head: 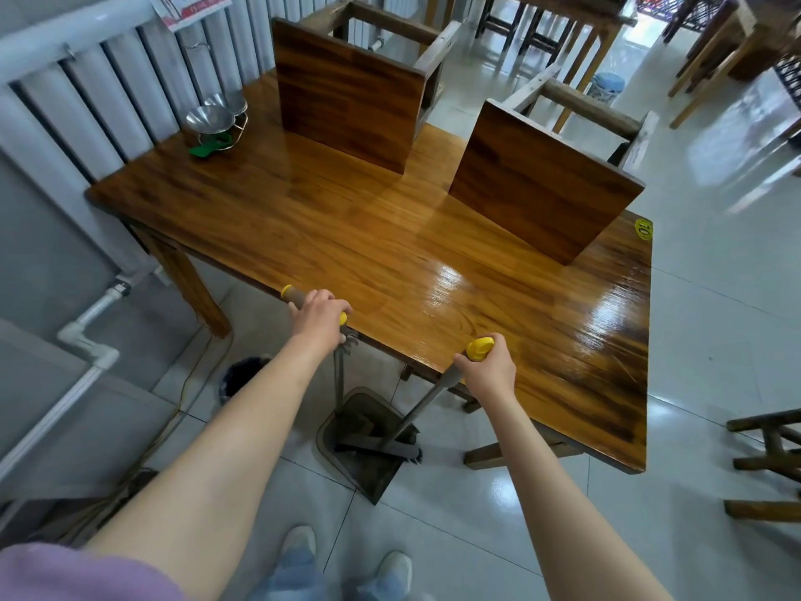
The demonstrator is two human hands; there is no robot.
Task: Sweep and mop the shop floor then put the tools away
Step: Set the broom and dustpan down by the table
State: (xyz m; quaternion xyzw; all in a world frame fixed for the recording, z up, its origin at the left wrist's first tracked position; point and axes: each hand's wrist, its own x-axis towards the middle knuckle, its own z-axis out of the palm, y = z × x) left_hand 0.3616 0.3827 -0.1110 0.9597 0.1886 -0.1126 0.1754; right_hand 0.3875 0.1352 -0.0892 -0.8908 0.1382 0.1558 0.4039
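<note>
Tiled floor (477, 535) by table (346, 236): your left hand (318, 316) grips the dustpan (364, 444) handle, right hand (490, 368) grips the broom (377, 448) handle; keep the pan lip flat, sweep short strokes inward.

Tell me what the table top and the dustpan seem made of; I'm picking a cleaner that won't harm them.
The table top looks like wood under a glossy varnish: grain streaks run along it and window light glares off it. The dustpan looks like dull grey-brown metal or hard plastic, matte with no shine; the picture leaves that open. Its handle, gripped by the left hand, has yellow, plastic-looking end caps.
</note>
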